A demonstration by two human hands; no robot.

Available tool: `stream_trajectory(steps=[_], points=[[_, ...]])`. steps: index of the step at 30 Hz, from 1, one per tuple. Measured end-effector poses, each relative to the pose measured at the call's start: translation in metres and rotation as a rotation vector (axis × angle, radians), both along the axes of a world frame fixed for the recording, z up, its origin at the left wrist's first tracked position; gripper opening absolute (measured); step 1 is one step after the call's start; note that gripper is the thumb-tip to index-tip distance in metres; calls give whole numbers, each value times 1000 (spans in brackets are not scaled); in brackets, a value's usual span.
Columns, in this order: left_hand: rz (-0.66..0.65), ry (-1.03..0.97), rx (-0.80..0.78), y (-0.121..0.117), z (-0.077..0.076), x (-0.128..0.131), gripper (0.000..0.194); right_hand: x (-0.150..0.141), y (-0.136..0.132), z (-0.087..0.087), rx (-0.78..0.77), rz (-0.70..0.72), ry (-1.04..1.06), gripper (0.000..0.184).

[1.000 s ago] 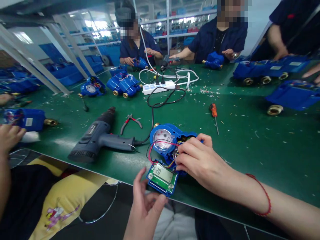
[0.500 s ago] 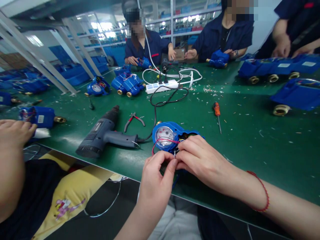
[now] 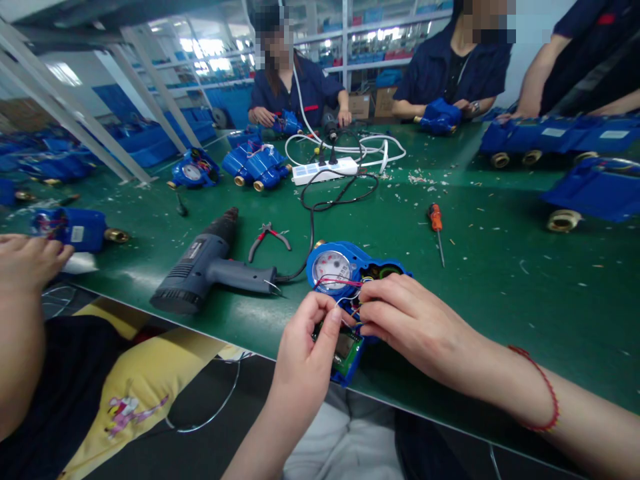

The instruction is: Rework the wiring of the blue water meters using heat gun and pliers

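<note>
A blue water meter [image 3: 345, 250] with a round clear dial [image 3: 331, 269] lies near the table's front edge, its housing uncovered. My left hand [image 3: 313, 337] pinches a thin white wire [image 3: 343, 299] between thumb and forefinger, beside a green circuit board [image 3: 349, 353] in the housing. My right hand [image 3: 407, 313] is closed over the wires at the housing's middle; its fingertips press together there, and which wires they grip is partly hidden. Red wires [image 3: 345, 283] run across the lower part of the dial.
Left of the meter lie a grey heat gun [image 3: 215, 267] and red-handled cutting pliers [image 3: 269, 239]. An orange screwdriver [image 3: 437, 223] is to the right. Behind stands a white power strip [image 3: 324, 171] with cables. Co-workers handle other blue meters [image 3: 440, 117]; a neighbour's hand [image 3: 33, 263] is at left.
My hands have drawn slightly apart, and the circuit board now shows between them. The left moved a little left with the white wire. Across the table, a co-worker's outstretched hand has withdrawn.
</note>
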State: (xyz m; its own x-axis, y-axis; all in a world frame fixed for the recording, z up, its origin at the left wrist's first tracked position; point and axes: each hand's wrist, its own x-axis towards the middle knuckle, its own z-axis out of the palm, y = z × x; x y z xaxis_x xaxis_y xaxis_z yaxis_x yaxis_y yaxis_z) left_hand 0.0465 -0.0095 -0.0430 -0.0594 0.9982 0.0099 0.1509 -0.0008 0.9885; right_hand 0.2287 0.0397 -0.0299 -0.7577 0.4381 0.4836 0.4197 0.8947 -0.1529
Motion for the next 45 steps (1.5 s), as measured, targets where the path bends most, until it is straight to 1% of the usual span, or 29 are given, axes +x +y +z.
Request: stream_trajectory(steps=[1,2,4,6,7,9,11,14,16,18,20,22,24,26,29,32,35,37,39,41,43,45], points=[[-8,-16,-2,1,1,0,17,1,-2,0,-6,-17,50,10],[-9,-33,-8,3,1,0,18,2,-6,0,-19,-63,118,12],[1,-63,-24,6,1,0,18,2,-15,1,-83,-214,252,14],[-2,-87,-34,8,1,0,16,-1,-26,0,-228,-340,323,11],[-10,-94,-36,8,2,-1,15,-4,-30,0,-339,-370,336,12],[-28,-78,-36,8,3,-1,15,-13,-36,-2,-594,-375,387,14],[-60,-11,-33,8,5,-2,15,-23,-38,-5,-802,-382,512,14],[-116,118,0,7,8,-3,10,-36,-35,-6,-951,-398,677,12],[-109,212,46,8,9,-4,7,-39,-32,-6,-1016,-400,707,13],[-84,299,96,9,8,-5,9,-40,-30,-6,-1046,-388,697,14],[-64,352,138,9,7,-5,10,-40,-30,-8,-989,-382,677,14],[-54,371,161,8,6,-4,11,-41,-30,-10,-876,-383,644,13],[-46,363,162,6,5,-3,12,-42,-32,-13,-771,-384,617,14],[-46,320,142,6,5,-2,13,-44,-34,-16,-731,-375,585,17],[-14,196,79,7,3,-5,12,-44,-37,-17,-736,-385,566,18],[25,-5,-16,10,-1,-10,11,-41,-39,-18,-747,-408,576,15],[-21,-219,-107,11,-4,-13,13,-38,-40,-19,-739,-422,571,16],[-78,-324,-158,10,-5,-14,14,-36,-42,-20,-691,-449,561,17],[-120,-393,-191,7,-5,-14,13,-35,-45,-21,-583,-485,560,14],[-141,-431,-205,3,-5,-15,13,-36,-47,-21,-397,-498,567,6],[-153,-459,-216,1,-4,-15,11,-39,-48,-21,-228,-466,527,8],[-159,-473,-232,1,-3,-14,10,-44,-47,-20,-155,-428,462,7]])
